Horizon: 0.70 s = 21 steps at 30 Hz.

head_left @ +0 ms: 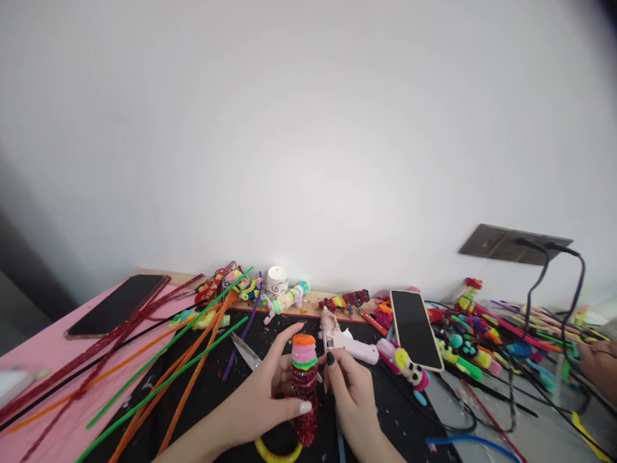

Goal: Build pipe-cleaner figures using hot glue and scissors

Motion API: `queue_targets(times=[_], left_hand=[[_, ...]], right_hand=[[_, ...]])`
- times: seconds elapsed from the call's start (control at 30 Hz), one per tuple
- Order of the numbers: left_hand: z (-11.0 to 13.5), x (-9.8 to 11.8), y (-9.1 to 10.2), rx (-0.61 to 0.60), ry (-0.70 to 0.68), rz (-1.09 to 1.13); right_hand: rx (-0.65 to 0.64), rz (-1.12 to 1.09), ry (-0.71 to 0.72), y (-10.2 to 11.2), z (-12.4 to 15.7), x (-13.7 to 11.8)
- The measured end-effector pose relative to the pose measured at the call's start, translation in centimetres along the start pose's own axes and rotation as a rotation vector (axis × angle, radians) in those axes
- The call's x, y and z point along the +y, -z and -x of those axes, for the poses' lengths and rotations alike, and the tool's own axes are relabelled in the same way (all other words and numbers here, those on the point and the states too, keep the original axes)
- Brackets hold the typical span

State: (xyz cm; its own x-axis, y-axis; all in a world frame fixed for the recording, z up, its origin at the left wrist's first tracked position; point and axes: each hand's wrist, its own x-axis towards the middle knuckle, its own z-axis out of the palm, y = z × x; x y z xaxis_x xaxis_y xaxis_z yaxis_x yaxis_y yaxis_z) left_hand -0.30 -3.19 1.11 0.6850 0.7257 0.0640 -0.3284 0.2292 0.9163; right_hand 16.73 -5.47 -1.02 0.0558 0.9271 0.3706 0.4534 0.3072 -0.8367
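Note:
My left hand is wrapped round a pipe-cleaner figure, its thumb across the front. Upright in the grip, the figure has an orange top, a pink band, a thin green ring and a glittery dark red lower part. Close against its right side, my right hand has its thumb and forefinger pinched together; what they hold is too small to make out. Scissors lie under my left hand, with a yellow handle loop below the figure. Just beyond my right hand rests a white glue gun.
Long pipe cleaners spread over the pink sheet and black mat at left. Phones lie on both sides. A paper cup stands by the wall. Cables hang from a socket; another person's hand is at far right.

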Motion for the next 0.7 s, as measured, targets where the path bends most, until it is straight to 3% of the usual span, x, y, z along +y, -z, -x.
queue_targets(times=[0.37,0.5,0.6,0.7], left_hand=[[0.3,-0.7,0.3,-0.071,0.006,-0.16],[0.3,-0.8,0.2,-0.047,-0.031,-0.151],[-0.2,-0.8,0.6,0.132,-0.137,-0.092],[-1.0,-0.3,1.9,0.478,-0.265,-0.082]], right_hand=[[-0.014,0.037,0.007,-0.1,-0.1,0.7],[-0.016,0.078,0.031,0.0,-0.1,0.5],[-0.032,0.119,0.067,0.1,-0.1,0.2],[-0.113,0.209,0.145,0.0,0.0,-0.3]])
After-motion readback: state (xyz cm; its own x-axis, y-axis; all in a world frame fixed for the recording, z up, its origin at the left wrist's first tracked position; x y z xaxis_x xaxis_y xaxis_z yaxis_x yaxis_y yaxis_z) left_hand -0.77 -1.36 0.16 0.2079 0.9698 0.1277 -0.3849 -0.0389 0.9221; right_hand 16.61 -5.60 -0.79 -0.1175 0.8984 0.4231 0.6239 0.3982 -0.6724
